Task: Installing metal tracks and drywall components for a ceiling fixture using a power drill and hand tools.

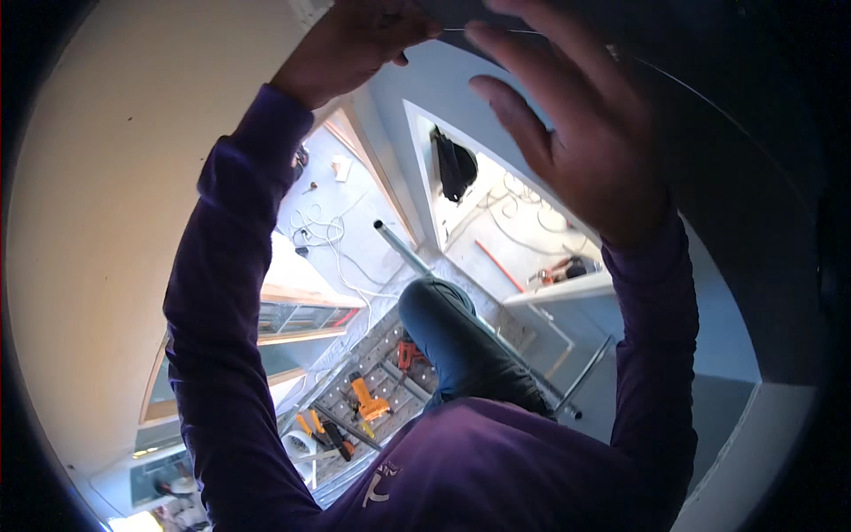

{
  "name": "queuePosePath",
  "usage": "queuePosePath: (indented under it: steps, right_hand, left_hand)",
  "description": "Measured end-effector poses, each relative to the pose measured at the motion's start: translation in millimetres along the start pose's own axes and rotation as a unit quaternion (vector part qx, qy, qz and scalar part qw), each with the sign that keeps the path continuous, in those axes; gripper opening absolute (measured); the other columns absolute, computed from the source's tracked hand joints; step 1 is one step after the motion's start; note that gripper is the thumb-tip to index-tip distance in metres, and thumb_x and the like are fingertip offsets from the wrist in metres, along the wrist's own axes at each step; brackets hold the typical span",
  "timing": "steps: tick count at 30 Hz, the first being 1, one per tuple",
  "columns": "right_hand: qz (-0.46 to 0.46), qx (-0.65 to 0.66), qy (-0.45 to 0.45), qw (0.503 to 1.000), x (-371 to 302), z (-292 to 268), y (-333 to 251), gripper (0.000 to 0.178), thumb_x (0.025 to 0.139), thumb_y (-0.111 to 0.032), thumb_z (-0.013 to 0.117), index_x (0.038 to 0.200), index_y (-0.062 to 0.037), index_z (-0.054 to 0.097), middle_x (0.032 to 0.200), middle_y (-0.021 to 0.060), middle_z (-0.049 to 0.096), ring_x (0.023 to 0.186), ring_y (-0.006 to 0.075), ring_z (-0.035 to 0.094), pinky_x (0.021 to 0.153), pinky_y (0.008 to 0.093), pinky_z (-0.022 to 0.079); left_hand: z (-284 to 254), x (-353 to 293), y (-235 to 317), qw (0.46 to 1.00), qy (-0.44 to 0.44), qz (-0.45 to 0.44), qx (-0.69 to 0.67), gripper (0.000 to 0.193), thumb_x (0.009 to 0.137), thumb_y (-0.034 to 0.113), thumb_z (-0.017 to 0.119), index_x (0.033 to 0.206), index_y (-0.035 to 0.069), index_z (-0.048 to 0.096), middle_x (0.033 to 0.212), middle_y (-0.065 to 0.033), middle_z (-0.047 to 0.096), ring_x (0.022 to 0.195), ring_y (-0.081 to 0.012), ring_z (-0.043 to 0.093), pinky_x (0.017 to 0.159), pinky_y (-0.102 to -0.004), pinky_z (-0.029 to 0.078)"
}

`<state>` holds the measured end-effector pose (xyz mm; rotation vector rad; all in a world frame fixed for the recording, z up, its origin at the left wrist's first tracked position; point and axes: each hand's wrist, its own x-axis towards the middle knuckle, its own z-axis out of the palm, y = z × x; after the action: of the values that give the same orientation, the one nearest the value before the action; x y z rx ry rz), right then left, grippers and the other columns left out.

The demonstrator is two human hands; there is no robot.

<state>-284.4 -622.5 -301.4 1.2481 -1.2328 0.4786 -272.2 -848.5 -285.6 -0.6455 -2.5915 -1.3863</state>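
My left hand (355,49) is raised to the dark surface overhead (727,97), its fingers bent together in a pinch. A thin pale line, perhaps a string or an edge, runs from its fingertips toward my right hand. What the left fingers hold is too dark to make out. My right hand (585,124) is also up, beside that line, with thumb and fingers spread and nothing visible in it. Both arms, in purple sleeves, reach upward.
Below, a perforated metal platform (390,377) bears a yellow power tool (368,399), a red one (409,355), yellow-handled hand tools (312,422) and a white roll (300,446). A metal rail (403,248) passes my knee. Cables (332,235) lie on the floor beyond.
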Motion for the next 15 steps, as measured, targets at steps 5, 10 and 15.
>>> queuePosePath:
  steps: [5,10,15]
  right_hand:
    - [-0.048,-0.17,-0.106,0.979,43,26,5,0.015,0.083,-0.021,0.07,0.092,-0.0101,0.068,0.086,0.0061,0.065,0.068,0.0211,0.067,0.066,0.0339,0.054]
    - [0.037,-0.205,-0.293,0.933,74,36,-4,0.008,0.085,-0.017,0.06,0.092,-0.0134,0.064,0.077,0.0036,0.061,0.07,0.0205,0.065,0.062,0.0344,0.051]
    - [0.067,-0.194,-0.325,0.923,95,58,22,0.006,0.087,-0.015,0.057,0.091,-0.0143,0.06,0.073,0.0042,0.06,0.068,0.0217,0.065,0.06,0.0362,0.052]
  left_hand:
    - [-69,-7,-20,0.991,0.072,0.012,0.111,0.023,0.095,0.019,0.054,0.105,0.002,0.067,0.103,-0.0097,0.067,0.093,-0.0193,0.063,0.081,-0.0344,0.053]
    - [-87,-10,-34,0.986,0.098,0.017,0.13,0.025,0.094,0.029,0.062,0.098,0.006,0.069,0.083,-0.0063,0.067,0.067,-0.0144,0.063,0.065,-0.0316,0.054]
    - [-110,-11,3,0.971,0.124,-0.069,0.19,0.026,0.094,0.026,0.062,0.1,0.002,0.068,0.084,-0.0082,0.068,0.075,-0.0146,0.063,0.071,-0.0298,0.052]
